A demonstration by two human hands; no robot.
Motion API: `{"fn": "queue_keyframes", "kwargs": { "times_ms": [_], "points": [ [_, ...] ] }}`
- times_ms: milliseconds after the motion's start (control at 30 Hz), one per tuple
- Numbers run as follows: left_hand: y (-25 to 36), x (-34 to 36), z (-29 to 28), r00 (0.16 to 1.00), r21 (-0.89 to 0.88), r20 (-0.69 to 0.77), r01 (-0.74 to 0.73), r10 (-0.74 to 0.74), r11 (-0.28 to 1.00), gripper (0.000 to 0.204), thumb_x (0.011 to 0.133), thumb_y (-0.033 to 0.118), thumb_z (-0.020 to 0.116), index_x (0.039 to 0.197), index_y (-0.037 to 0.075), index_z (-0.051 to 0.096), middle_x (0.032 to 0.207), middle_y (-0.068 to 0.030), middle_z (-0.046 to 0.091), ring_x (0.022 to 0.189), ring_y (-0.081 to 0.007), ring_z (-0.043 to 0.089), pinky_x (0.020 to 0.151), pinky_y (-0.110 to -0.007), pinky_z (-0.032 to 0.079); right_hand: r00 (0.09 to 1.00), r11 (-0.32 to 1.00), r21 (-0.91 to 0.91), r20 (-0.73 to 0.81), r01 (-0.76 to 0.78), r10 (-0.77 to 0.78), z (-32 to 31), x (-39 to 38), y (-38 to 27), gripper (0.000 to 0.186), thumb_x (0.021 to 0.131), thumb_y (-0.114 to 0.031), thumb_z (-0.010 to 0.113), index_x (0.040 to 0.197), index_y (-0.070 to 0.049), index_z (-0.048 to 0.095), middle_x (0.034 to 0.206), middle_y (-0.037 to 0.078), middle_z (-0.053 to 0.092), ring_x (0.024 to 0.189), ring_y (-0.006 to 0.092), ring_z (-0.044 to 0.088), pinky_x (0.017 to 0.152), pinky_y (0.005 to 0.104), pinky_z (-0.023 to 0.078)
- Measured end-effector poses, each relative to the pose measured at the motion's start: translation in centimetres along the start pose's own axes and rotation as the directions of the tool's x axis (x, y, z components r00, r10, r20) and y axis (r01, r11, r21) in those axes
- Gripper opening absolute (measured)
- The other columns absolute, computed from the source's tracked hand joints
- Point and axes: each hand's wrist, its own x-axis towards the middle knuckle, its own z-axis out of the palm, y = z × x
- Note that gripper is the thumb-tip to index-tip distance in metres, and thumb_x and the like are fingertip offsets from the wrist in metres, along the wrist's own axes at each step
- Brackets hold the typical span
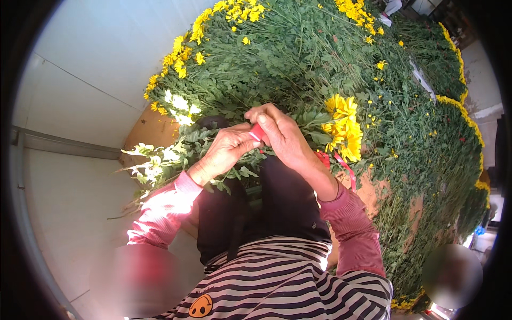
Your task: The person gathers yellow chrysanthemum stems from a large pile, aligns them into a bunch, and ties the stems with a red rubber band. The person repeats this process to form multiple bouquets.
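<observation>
A bunch of yellow chrysanthemums (345,128) lies across my lap, its blooms to the right and its leafy stems (160,169) reaching left. Over the middle of the stems, my left hand (225,151) is closed, thumb and fingers pinching a red strip (257,133) with a white edge. My right hand (284,137) is closed on the same strip from the other side, thumb uppermost. Whether the strip circles the stems is hidden by my hands. A loose red ribbon (346,172) hangs below the blooms, beside my right forearm.
Piles of cut chrysanthemums (298,58) spread ahead and to the right, yellow blooms along their edges. A pale panelled wall (80,85) stands close on the left. Brown ground (150,130) shows between wall and stems. Two blurred round patches lie near the lower corners.
</observation>
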Motion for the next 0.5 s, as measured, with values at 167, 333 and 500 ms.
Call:
{"fn": "queue_keyframes", "kwargs": {
  "times_ms": [167,333,500],
  "points": [
    [-0.2,0.1,-1.0,0.991,-0.367,-0.041,0.103,-0.126,0.925,0.012,0.089,0.007,0.06,0.092,-0.002,0.067,0.098,-0.0047,0.055,0.077,-0.0134,0.055,0.074,-0.029,0.047,0.988,0.884,-0.442,0.091,0.152,-0.125,-0.9,-1.1,2.2,0.018,0.096,-0.017,0.048,0.097,-0.002,0.057,0.076,0.01,0.059,0.069,0.0255,0.059,0.065,0.0367,0.046],
    [-0.4,0.1,-1.2,0.953,-0.578,-0.092,0.185,-0.289,0.795,0.012,0.089,0.006,0.059,0.093,-0.002,0.067,0.089,-0.0062,0.061,0.073,-0.0133,0.057,0.074,-0.028,0.046,0.975,0.878,0.425,0.099,-0.22,0.197,-1.9,-0.6,0.4,0.013,0.094,-0.009,0.052,0.105,-0.01,0.058,0.071,-0.006,0.046,0.058,0.0008,0.037,0.05,0.0174,0.028],
    [-0.9,1.2,-2.5,0.97,-0.562,0.15,0.242,-0.19,0.791,0.016,0.085,0.015,0.063,0.087,-0.001,0.068,0.09,-0.0069,0.06,0.082,-0.0154,0.057,0.083,-0.03,0.042,0.997,0.642,0.762,0.065,-0.083,0.052,-2.3,-0.8,1.2,0.022,0.094,-0.012,0.052,0.115,-0.009,0.051,0.076,-0.003,0.051,0.057,0.0021,0.041,0.048,0.0185,0.032]
  ]
}}
